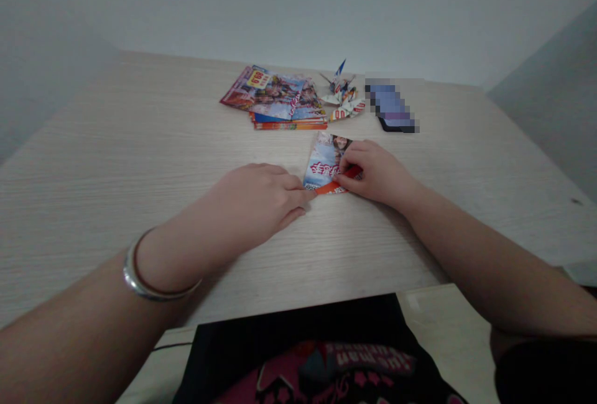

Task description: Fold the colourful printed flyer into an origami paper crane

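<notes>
Printed paper (pixel 323 161): lies flat at mid-table between the two hands, with a red strip along its near edge
Writing: red characters on the paper's blue picture, too blurred to read; a yellow price tag on the leaflet stack (pixel 280 102), its digits unclear
Left hand (pixel 261 196): fingers half curled and knuckles up, fingertips pressing the paper's near left corner, gripping nothing
Right hand (pixel 373 174): thumb and fingers pinched on the red strip at the paper's right side
Beyond: the stack, a folded paper crane (pixel 342 96) and a pixelated phone (pixel 392 109) sit in a row near the far edge
Room: bare table (pixel 140 143) lies wide to the left and right of the hands; the near edge is just below the forearms
</notes>
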